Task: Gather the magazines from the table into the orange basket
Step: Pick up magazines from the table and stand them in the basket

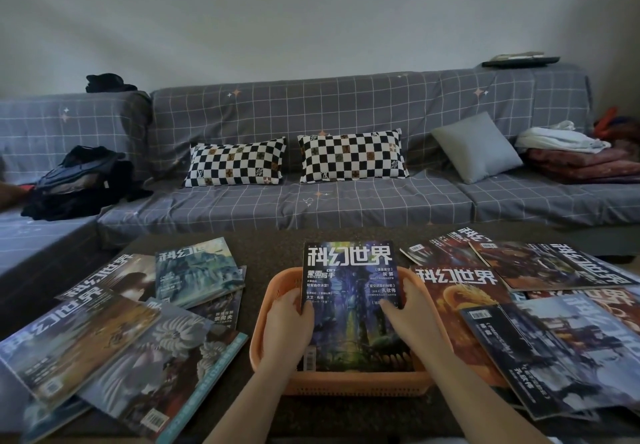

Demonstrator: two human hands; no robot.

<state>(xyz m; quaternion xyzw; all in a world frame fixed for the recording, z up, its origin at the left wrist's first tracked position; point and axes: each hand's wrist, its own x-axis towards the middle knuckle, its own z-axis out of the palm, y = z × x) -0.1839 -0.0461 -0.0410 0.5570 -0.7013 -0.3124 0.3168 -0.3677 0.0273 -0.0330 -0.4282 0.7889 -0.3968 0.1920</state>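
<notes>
The orange basket (pixel 349 383) stands at the middle of the dark table, near its front edge. A blue-purple magazine (pixel 349 291) lies tilted in it, its top edge sticking up over the basket's far rim. My left hand (pixel 289 319) grips that magazine's left edge inside the basket. On its right side rests my right hand (pixel 407 312), fingers on the cover. Several magazines lie spread on the table to the left (pixel 79 339) and several more to the right (pixel 568 350), among them a red dragon-cover magazine (pixel 460 301) touching the basket.
A grey checked sofa (pixel 311 201) runs behind the table (pixel 266 253), with two chequered pillows (pixel 235 166), a grey cushion (pixel 478 147), a dark bag (pixel 79 180) at left and folded bedding (pixel 581 159) at right.
</notes>
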